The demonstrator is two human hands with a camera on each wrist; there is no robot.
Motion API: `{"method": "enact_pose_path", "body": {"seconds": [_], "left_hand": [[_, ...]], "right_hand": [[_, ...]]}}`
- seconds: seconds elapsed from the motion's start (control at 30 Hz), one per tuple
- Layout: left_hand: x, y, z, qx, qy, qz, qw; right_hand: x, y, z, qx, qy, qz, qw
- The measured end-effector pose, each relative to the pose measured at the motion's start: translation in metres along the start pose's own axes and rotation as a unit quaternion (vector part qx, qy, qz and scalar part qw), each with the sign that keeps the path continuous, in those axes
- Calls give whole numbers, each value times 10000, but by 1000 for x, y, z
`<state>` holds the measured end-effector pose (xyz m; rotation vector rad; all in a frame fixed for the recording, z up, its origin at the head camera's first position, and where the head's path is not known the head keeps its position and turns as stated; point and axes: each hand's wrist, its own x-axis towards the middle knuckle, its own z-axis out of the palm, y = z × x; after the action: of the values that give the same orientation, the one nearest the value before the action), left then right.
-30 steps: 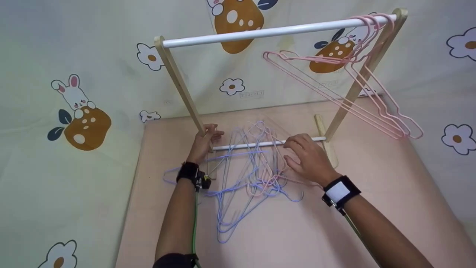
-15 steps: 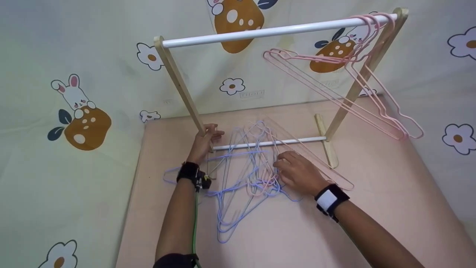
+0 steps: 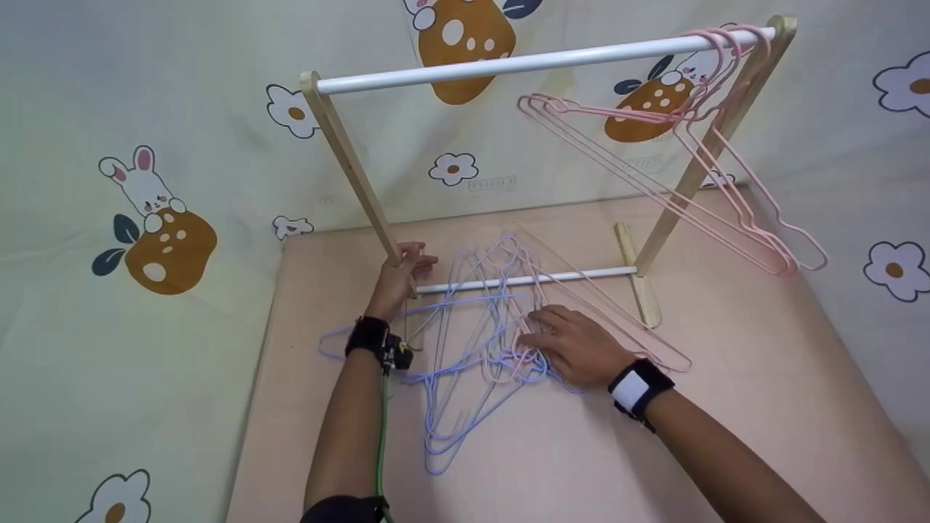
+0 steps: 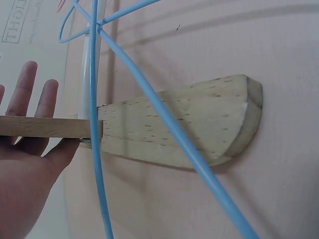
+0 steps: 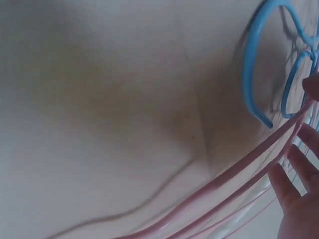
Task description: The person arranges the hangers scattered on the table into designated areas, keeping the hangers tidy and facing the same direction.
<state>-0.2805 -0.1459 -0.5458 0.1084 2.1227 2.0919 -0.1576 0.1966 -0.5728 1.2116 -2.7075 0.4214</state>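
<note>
Plainly, our left hand (image 3: 397,283) braces the rack (image 3: 494,67), fingers straight. Our right hand (image 3: 577,350) meets a pink hanger (image 5: 214,185) low by the rack; pinched or not, we can't tell. Lifting could snag tangled blue hangers (image 5: 248,72).

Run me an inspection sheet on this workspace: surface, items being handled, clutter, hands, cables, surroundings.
Surface: pale pink tabletop.
Items handled: rack standing upright; pink hangers hung at the right end of its top rail; blue and pink loose hangers tangled around the lower rail.
Clutter: nothing seen besides those loose hangers.
Left hand: against the rack's left post, fingers extended.
Right hand: at a pink hanger, thumb and fingers on opposite sides; grip unclear.
Cables: green cable along the left forearm; right side, nothing seen.
Surroundings: pale backdrop printed with rabbits and flowers.
</note>
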Motion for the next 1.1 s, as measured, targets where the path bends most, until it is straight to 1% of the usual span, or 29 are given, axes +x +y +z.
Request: {"method": "enact_pose_path", "body": {"seconds": [0.07,0.2,0.4,0.57,0.7,0.83,1.0,1.1], "left_hand": [[0,0,0,19,19,-26,10000],[1,0,0,9,29,-56,10000],[1,0,-1,-3,22,-75,10000],[0,0,-1,40,49,-103,9999],[1,1,-1,105,33,-85,9999],[1,0,-1,126,33,-60,9999],[1,-1,-1,181,8,-35,9998],[1,-2,-1,241,8,-69,9997]], "right_hand": [[0,0,2,-43,0,-71,10000],[1,-1,5,-136,32,-79,9999],[1,0,7,-303,199,-100,9993],[3,2,6,-409,324,-124,9986],[6,4,2,-384,434,-149,9982],[6,5,-1,-327,387,-93,9987],[5,7,-2,-265,146,74,9995],[5,8,-2,-294,126,118,9994]]}}
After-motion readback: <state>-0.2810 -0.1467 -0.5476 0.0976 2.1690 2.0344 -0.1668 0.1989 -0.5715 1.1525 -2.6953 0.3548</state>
